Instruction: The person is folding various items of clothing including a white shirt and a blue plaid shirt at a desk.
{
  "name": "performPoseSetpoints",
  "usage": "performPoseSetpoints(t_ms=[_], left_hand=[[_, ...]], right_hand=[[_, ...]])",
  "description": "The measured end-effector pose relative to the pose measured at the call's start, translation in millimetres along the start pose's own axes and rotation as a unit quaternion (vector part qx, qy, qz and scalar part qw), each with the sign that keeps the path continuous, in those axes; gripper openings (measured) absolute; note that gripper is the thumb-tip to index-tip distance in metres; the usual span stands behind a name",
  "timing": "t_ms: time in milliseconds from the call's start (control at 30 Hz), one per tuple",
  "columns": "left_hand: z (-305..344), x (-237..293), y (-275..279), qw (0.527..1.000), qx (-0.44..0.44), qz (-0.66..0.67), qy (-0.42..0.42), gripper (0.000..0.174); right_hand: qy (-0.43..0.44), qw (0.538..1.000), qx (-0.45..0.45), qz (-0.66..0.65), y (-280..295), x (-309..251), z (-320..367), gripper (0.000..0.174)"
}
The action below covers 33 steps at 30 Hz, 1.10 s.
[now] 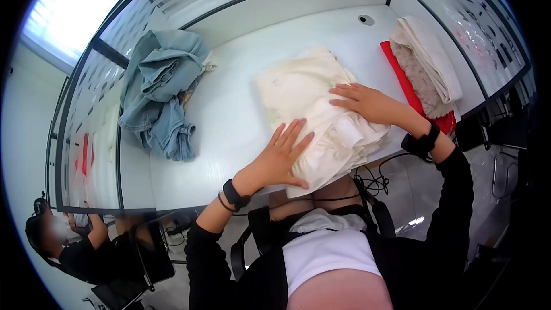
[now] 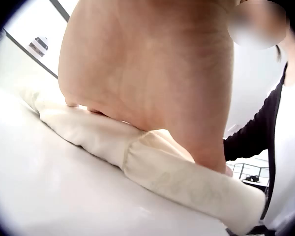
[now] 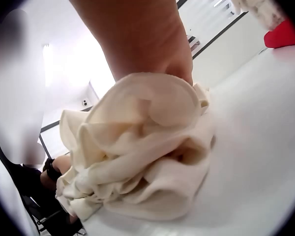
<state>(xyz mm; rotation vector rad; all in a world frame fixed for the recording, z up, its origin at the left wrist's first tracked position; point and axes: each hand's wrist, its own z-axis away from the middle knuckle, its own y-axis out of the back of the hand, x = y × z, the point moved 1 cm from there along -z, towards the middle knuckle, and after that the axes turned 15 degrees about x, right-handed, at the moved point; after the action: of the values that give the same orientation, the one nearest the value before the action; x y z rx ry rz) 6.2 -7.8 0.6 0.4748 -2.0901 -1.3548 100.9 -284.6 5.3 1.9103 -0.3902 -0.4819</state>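
A cream-coloured folded garment [image 1: 298, 89] lies on the white desk in front of the person, its near right part bunched in ruffled layers. On its near left part rests the left hand [image 1: 275, 159], fingers spread and straight. The right hand [image 1: 369, 104] lies on its right side, fingers extended to the left over the fabric. From the left wrist, the cloth [image 2: 177, 184] shows as a low fold under the palm. In the right wrist view, loose gathered folds [image 3: 152, 177] bulge below the hand and hide its fingers.
Crumpled light-blue denim [image 1: 163, 92] lies at the desk's left side. To the right, folded cream cloth [image 1: 427, 60] and a fuzzy beige piece [image 1: 416, 74] sit on red fabric [image 1: 396, 69]. Low partitions enclose the white desk [image 1: 224, 132]. Another person [image 1: 86, 247] sits at lower left.
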Motion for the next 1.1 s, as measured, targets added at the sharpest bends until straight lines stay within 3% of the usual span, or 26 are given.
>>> performPoseSetpoints(t_ms=[200,300,400,500,667,933,1033,1067,1100], left_hand=[[2,26,3,0.997,-0.06,-0.042,-0.021,0.113],[10,34,-1,0.993,-0.015,-0.115,-0.037,0.077],[15,36,-5,0.964,-0.019,-0.253,-0.076,0.071],[19,39,-14,0.989,0.041,-0.143,-0.02,0.06],[24,38,-12,0.993,0.068,-0.089,-0.029,0.049],[19,30,-1,0.982,0.173,0.076,-0.004,0.04],[17,26,5,0.965,0.205,0.141,0.082,0.039],[16,26,10,0.951,0.149,0.19,0.192,0.036],[14,22,11,0.938,0.164,0.212,0.218,0.035]], right_hand=[[-0.05,0.996,-0.051,-0.048,24,-9,25,0.051],[-0.075,0.993,-0.045,-0.077,23,-18,30,0.052],[-0.11,0.989,-0.03,-0.093,20,-22,36,0.051],[-0.149,0.98,-0.015,-0.132,22,-19,48,0.049],[-0.17,0.966,0.023,-0.195,25,-21,61,0.045],[-0.114,0.976,0.034,-0.183,27,-37,82,0.054],[-0.085,0.975,0.049,-0.199,27,-39,87,0.066],[-0.075,0.973,0.062,-0.208,28,-42,88,0.069],[-0.065,0.971,0.076,-0.217,30,-44,88,0.072]])
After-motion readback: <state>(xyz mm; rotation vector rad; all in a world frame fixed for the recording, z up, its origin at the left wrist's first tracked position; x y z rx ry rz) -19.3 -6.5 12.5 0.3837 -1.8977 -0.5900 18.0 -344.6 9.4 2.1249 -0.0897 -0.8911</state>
